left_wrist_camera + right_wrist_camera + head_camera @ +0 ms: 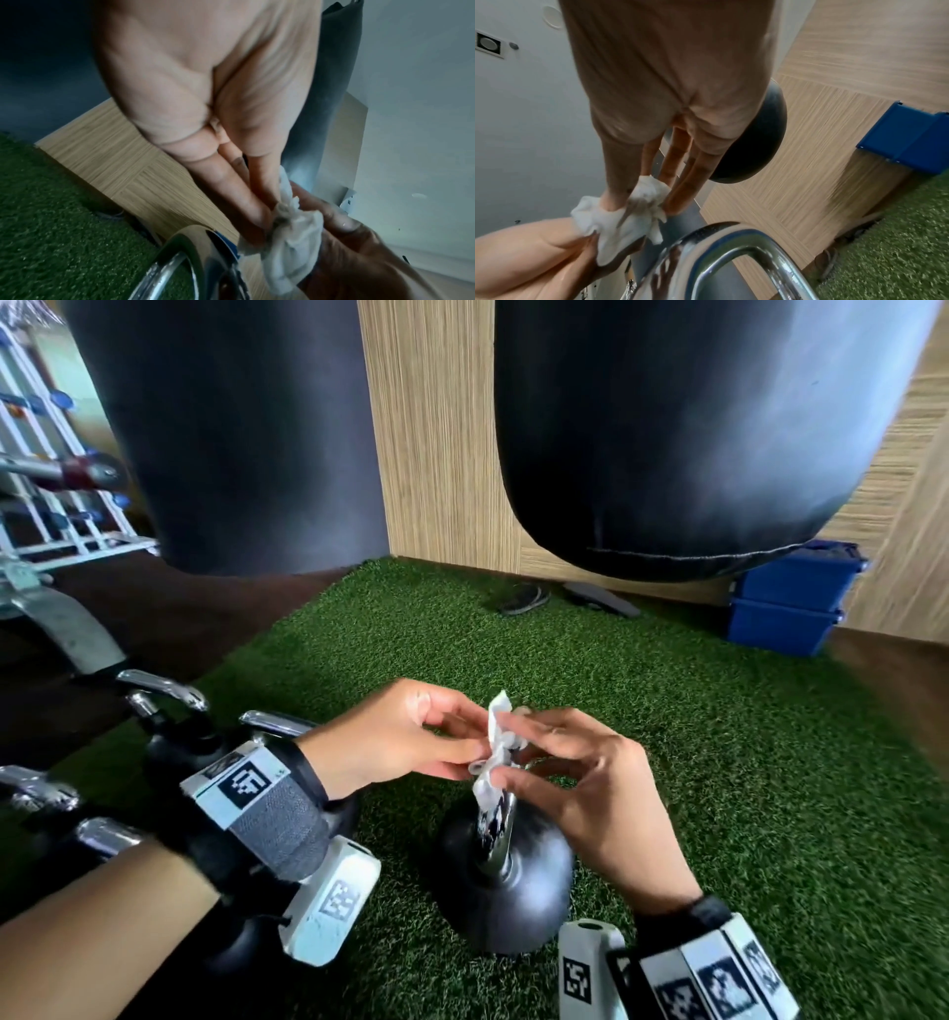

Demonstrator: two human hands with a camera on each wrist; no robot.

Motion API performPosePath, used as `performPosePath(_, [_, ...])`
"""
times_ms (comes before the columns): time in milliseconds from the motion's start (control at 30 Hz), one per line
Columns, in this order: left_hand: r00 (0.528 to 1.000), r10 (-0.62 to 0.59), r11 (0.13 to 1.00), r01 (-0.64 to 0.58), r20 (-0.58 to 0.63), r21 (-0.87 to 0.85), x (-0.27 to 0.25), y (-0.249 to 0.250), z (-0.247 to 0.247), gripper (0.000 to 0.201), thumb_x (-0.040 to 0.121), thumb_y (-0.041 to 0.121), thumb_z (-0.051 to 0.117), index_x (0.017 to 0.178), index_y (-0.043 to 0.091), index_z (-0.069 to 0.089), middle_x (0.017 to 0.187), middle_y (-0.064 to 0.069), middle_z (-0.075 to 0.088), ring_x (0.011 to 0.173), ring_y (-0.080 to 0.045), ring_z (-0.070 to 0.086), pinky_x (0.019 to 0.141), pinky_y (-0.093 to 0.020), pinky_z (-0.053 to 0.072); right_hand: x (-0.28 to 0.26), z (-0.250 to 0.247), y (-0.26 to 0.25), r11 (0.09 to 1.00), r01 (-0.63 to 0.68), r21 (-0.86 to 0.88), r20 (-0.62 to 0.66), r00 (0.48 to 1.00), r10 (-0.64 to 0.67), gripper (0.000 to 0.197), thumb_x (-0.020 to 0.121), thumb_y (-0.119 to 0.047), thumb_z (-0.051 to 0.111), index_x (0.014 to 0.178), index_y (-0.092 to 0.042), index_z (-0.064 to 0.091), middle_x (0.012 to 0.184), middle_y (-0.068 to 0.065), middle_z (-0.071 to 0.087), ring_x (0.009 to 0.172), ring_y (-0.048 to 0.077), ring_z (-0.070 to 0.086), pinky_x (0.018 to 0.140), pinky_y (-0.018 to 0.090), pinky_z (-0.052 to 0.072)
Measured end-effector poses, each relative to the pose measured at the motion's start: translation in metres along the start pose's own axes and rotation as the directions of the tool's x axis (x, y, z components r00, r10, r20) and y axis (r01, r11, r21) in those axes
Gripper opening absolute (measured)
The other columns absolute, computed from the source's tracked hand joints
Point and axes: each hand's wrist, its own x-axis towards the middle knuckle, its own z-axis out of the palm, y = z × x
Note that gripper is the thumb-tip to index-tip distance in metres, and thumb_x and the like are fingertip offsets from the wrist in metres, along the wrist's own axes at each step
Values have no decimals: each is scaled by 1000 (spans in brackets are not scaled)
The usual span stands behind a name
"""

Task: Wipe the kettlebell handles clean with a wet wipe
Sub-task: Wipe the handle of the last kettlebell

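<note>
A black kettlebell (pixel 506 891) with a chrome handle (pixel 500 834) stands on the green turf. Just above that handle both hands hold a crumpled white wet wipe (pixel 495 752). My left hand (pixel 405 737) pinches one side of it with fingertips. My right hand (pixel 565 762) pinches the other side between thumb and fingers. In the left wrist view the wipe (pixel 290 229) hangs beside the chrome handle (pixel 174 259). The right wrist view shows the wipe (pixel 621 211) above the shiny handle (pixel 731 249). The wipe hides the top of the handle in the head view.
Several more black kettlebells with chrome handles (pixel 164 690) stand at the left on the turf. Two black punching bags (pixel 708 433) hang ahead. Stacked blue bins (pixel 791 603) and sandals (pixel 524 599) lie by the wooden wall. A white rack (pixel 46 480) is far left.
</note>
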Motion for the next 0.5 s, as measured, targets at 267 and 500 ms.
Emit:
performPosePath(267, [995, -85, 963, 94, 46, -254, 8, -4, 3, 37, 81, 2, 76, 111, 13, 58, 95, -10, 77, 88, -19, 76, 75, -31, 62, -7, 3, 16, 998, 5, 59, -99, 995, 1, 29, 78, -17, 83, 107, -16, 78, 100, -12, 75, 80, 1, 73, 70, 16, 58])
performPosePath(500, [981, -178, 837, 190, -72, 513, 31, -65, 2, 78, 77, -17, 66, 136, 32, 55, 137, 11, 63, 129, -12, 58, 106, -41, 52, -4, 13, 111, 924, -382, -6, -337, 871, 358, 20, 81, -11, 78, 101, -13, 77, 92, 4, 78, 65, 3, 70, 57, 22, 58])
